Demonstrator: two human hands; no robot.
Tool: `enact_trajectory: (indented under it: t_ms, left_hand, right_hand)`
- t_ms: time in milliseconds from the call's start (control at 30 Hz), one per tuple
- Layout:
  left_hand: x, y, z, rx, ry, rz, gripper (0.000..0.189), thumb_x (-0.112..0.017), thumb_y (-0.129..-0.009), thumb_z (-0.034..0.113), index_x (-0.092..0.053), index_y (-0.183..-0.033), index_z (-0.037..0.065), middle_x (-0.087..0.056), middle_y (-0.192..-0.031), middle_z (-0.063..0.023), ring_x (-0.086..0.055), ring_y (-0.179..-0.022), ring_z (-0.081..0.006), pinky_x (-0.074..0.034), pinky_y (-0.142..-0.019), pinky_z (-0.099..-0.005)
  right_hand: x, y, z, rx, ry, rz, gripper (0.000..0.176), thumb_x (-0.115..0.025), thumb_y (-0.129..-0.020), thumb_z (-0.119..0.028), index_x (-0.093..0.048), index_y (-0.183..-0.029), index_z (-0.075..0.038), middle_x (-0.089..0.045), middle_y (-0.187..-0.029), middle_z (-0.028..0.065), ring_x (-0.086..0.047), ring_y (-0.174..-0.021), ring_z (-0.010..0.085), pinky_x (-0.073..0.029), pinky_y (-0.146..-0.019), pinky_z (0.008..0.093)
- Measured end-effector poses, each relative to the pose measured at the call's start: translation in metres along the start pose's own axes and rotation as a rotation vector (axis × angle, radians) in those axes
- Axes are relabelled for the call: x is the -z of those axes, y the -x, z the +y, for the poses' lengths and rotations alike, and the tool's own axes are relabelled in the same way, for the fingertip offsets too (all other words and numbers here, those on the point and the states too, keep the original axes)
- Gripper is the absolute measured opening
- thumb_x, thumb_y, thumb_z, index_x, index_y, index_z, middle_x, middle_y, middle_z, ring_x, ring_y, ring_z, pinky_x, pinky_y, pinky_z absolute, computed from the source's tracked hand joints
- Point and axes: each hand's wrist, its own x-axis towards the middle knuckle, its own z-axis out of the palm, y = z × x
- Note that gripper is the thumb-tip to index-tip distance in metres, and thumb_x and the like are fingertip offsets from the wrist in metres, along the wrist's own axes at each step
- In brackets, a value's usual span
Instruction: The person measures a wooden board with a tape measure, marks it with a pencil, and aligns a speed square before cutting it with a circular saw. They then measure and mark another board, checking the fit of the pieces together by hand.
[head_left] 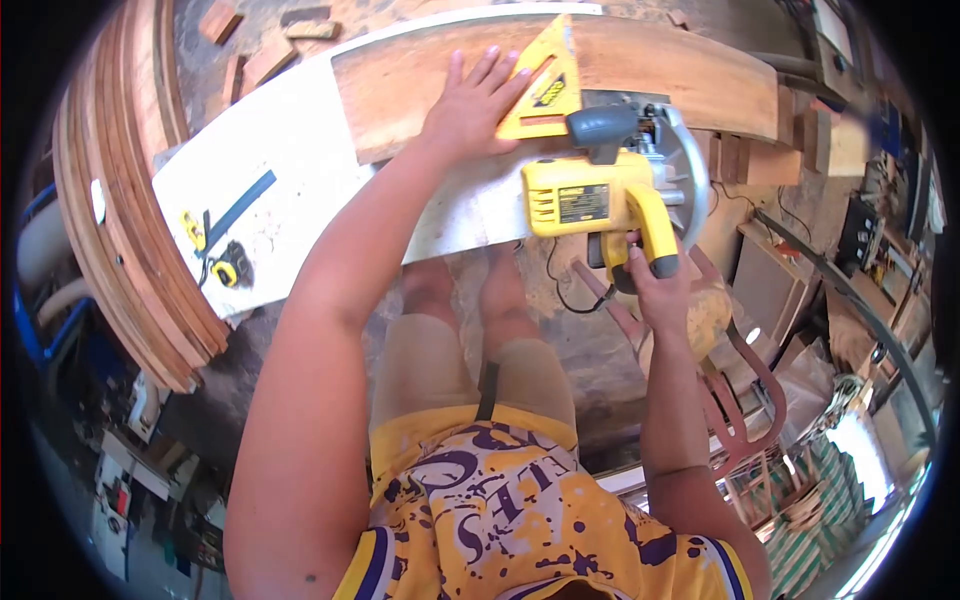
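Nearest is the yellow shirt (520, 500) with purple patterns and letters, worn by the person. The right hand (650, 285) has its grip closed around the rear handle of a yellow circular saw (575, 195) with a dark grey front knob (600, 125). This saw is at the near edge of a long brown wooden board (660, 65); I cannot tell if the blade touches the wood. On the person's left side, a yellow and black tape measure (235, 265) lies on the white tabletop (310, 150), and just beyond it is a blue straight ruler (243, 207) with a yellow and black head. Farther forward, the left hand (475, 105) lies flat on the board, its grip wide and the fingers spread, touching the side of a yellow triangular square (552, 95). The square rests on the board, just beside the saw. To the left of the tabletop there is a stack of long reddish-brown planks (110, 200). Beyond the tabletop, at the far left, small brown wood blocks (270, 60) lie scattered.
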Motion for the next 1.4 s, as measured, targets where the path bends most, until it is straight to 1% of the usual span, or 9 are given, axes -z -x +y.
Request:
enact_trajectory:
  t_ms: [400, 567, 800, 867, 967, 1200, 1267, 1300, 1400]
  left_hand:
    - [0.009, -0.011, 0.01, -0.016, 0.007, -0.045, 0.096, -0.076, -0.063, 0.038, -0.036, -0.147, 0.014, -0.028, -0.155, -0.014, -0.02, -0.146, -0.0333, -0.006, -0.115, -0.0586]
    - [0.008, -0.015, 0.013, -0.012, -0.034, -0.068, 0.098, -0.075, -0.062, 0.038, -0.036, -0.147, 0.01, -0.027, -0.155, -0.0169, -0.017, -0.146, -0.0361, -0.004, -0.115, -0.0585]
    - [0.006, -0.017, 0.008, -0.091, -0.044, -0.076, 0.094, -0.066, -0.072, 0.054, -0.035, -0.147, 0.005, -0.027, -0.154, -0.0206, -0.016, -0.146, -0.038, -0.003, -0.115, -0.0581]
    - [0.004, -0.017, 0.009, -0.109, -0.058, -0.098, 0.093, -0.063, -0.077, 0.057, -0.034, -0.147, 0.004, -0.025, -0.155, -0.0217, -0.016, -0.146, -0.0385, -0.002, -0.115, -0.0575]
    - [0.003, -0.019, 0.009, -0.105, -0.12, -0.099, 0.093, -0.061, -0.078, 0.06, -0.032, -0.146, 0.003, -0.023, -0.155, -0.0231, -0.015, -0.146, -0.039, -0.001, -0.115, -0.0564]
    - [0.006, -0.018, 0.004, -0.084, -0.039, -0.084, 0.096, -0.052, -0.08, 0.068, -0.032, -0.147, 0.002, -0.024, -0.155, -0.0231, -0.015, -0.146, -0.0393, 0.0, -0.115, -0.0569]
    - [0.005, -0.017, 0.002, -0.106, -0.044, -0.087, 0.098, -0.048, -0.079, 0.071, -0.033, -0.147, 0.003, -0.026, -0.154, -0.0223, -0.016, -0.146, -0.039, 0.0, -0.114, -0.0573]
    - [0.006, -0.016, 0.002, -0.093, -0.047, -0.09, 0.097, -0.05, -0.078, 0.07, -0.034, -0.147, 0.003, -0.027, -0.154, -0.022, -0.016, -0.146, -0.0388, 0.0, -0.114, -0.0574]
    - [0.01, -0.016, 0.005, -0.055, -0.021, -0.07, 0.094, -0.063, -0.072, 0.06, -0.036, -0.146, 0.007, -0.028, -0.154, -0.0202, -0.018, -0.145, -0.0377, -0.003, -0.114, -0.0583]
  right_hand:
    - [0.012, -0.005, 0.005, 0.167, 0.051, -0.071, 0.039, -0.063, -0.084, -0.003, -0.054, -0.121, 0.0, -0.064, -0.096, 0.0087, -0.062, -0.087, 0.0151, -0.049, -0.079, 0.0294]
    - [0.018, -0.007, 0.007, 0.066, 0.044, -0.12, 0.063, -0.069, -0.073, -0.008, -0.048, -0.132, -0.003, -0.062, -0.11, 0.0245, -0.062, -0.102, 0.0404, -0.051, -0.084, 0.0409]
    - [0.028, -0.007, 0.015, 0.088, 0.184, -0.233, 0.075, -0.074, -0.072, -0.015, -0.039, -0.137, -0.001, -0.058, -0.12, 0.0259, -0.061, -0.102, 0.042, -0.052, -0.086, 0.0449]
    - [0.031, -0.008, 0.012, 0.056, 0.167, -0.231, 0.077, -0.075, -0.071, -0.014, -0.04, -0.139, -0.005, -0.062, -0.112, 0.0201, -0.061, -0.105, 0.0382, -0.046, -0.092, 0.0426]
    - [0.039, -0.012, 0.005, 0.124, 0.2, -0.273, 0.079, -0.075, -0.068, -0.011, -0.037, -0.136, -0.001, -0.061, -0.112, 0.0234, -0.065, -0.091, 0.0387, -0.054, -0.077, 0.0437]
    - [0.034, -0.012, 0.001, 0.12, 0.265, -0.302, 0.077, -0.073, -0.071, -0.012, -0.037, -0.138, -0.001, -0.062, -0.111, 0.0218, -0.064, -0.094, 0.037, -0.054, -0.077, 0.0439]
    - [0.026, -0.006, 0.009, -0.015, 0.274, -0.257, 0.074, -0.074, -0.069, -0.015, -0.043, -0.136, -0.004, -0.064, -0.111, 0.0197, -0.064, -0.099, 0.0362, -0.045, -0.093, 0.0482]
    - [0.023, -0.007, 0.007, 0.011, 0.2, -0.192, 0.07, -0.074, -0.068, -0.009, -0.047, -0.133, -0.001, -0.063, -0.11, 0.022, -0.062, -0.099, 0.0412, -0.052, -0.083, 0.0406]
    - [0.02, -0.009, -0.001, 0.065, 0.121, -0.118, 0.062, -0.07, -0.073, -0.009, -0.048, -0.131, -0.002, -0.063, -0.108, 0.0232, -0.062, -0.1, 0.0411, -0.051, -0.084, 0.0404]
